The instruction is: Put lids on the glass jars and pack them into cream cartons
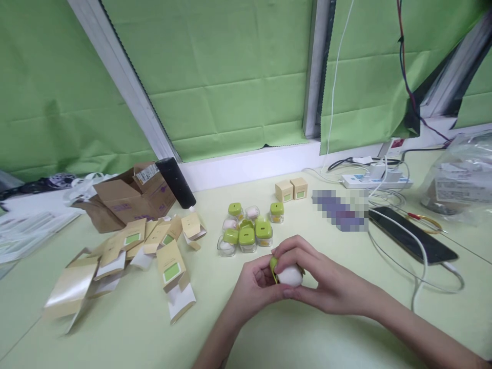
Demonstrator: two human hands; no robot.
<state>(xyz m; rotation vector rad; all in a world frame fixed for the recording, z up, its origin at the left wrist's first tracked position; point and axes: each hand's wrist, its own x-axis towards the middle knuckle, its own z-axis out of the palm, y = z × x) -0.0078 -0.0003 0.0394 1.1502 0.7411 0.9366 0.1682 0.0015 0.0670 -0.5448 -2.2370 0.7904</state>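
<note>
Both hands meet at the front middle of the table around a small white rounded piece with a green plastic part against it. My left hand is closed, its fingers at the green part's left side and its thumb under the white piece. Curled over the top, my right hand grips the white piece between fingers and thumb. Part of the green plastic is hidden by the fingers. Just beyond stand several small clear containers with green lids, and white rounded pieces among them.
Opened small cardboard boxes lie heaped at left, before a brown carton and a black cylinder. Two closed boxes stand at the back. At right are a phone, looping cables, a power strip and a plastic bag.
</note>
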